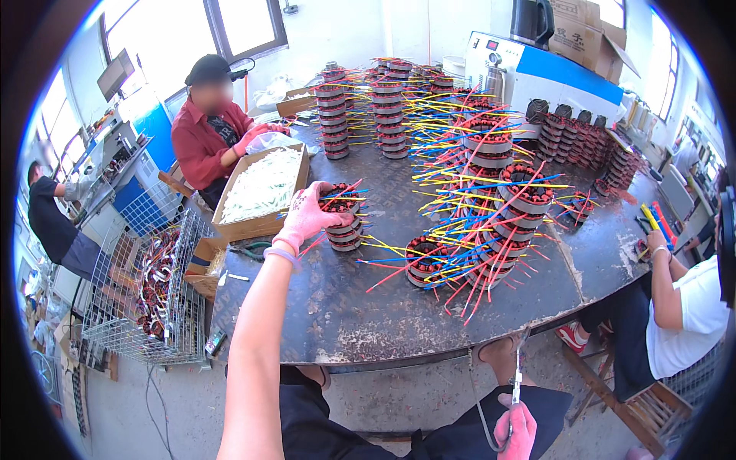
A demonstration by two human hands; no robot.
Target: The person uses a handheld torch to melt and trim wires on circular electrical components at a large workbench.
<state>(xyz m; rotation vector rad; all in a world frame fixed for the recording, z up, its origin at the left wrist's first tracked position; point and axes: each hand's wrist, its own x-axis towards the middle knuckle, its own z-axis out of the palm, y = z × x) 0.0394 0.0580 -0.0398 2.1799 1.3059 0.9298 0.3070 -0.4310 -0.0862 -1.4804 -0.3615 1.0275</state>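
Note:
My left hand, in a pink glove, is closed around the upper part of a short stack of motor stators on the dark table. Red, blue and yellow wires stick out from the top stator, partly hidden by my fingers. Low on the right, in front of the table edge, my right hand, also pink-gloved, grips a slim metal hand tool with a bent tip. A thin grey hose or cord runs beside it. A single wired stator and taller stator stacks stand to the right of my left hand.
More stator stacks stand farther back. An open box of pale strips sits at left, near pliers and a wire basket. A person in red works across; another in white sits right, holding coloured-handled tools.

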